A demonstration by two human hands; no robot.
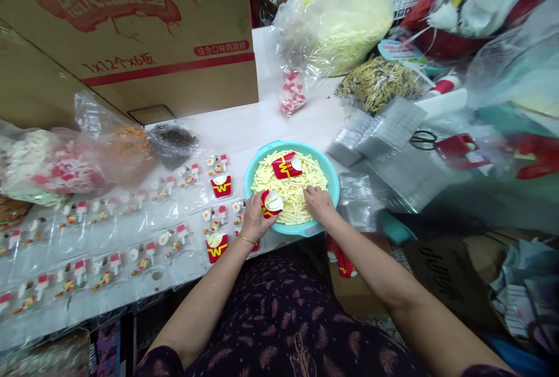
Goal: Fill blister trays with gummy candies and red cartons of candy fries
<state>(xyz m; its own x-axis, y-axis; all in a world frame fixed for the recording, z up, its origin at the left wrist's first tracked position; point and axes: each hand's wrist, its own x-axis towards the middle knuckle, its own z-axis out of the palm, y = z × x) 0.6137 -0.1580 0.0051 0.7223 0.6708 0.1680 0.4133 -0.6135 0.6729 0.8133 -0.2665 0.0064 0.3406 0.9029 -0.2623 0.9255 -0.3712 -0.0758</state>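
Note:
My left hand point(257, 217) is closed around a small red french-fry carton point(271, 204) with a yellow mark, tilted over the basin's near left side. My right hand point(318, 203) has its fingers curled down among the pale yellow toy fries point(279, 187); the fingertips are partly hidden. These fries fill a turquoise basin point(335, 176) on the table. Another red fry carton point(286, 165) lies on top of the fries, beyond both hands. Left of the basin stand a filled carton point(220, 186) and a second filled carton point(217, 247), both on clear packs.
Rows of clear packs point(105, 269) with miniature foods cover the table's left side. A large cardboard box point(174, 91) stands behind. A bag of pale fries point(340, 33) sits at the back. On the right are stacked clear plastic trays point(379, 132) and black-handled scissors point(423, 140).

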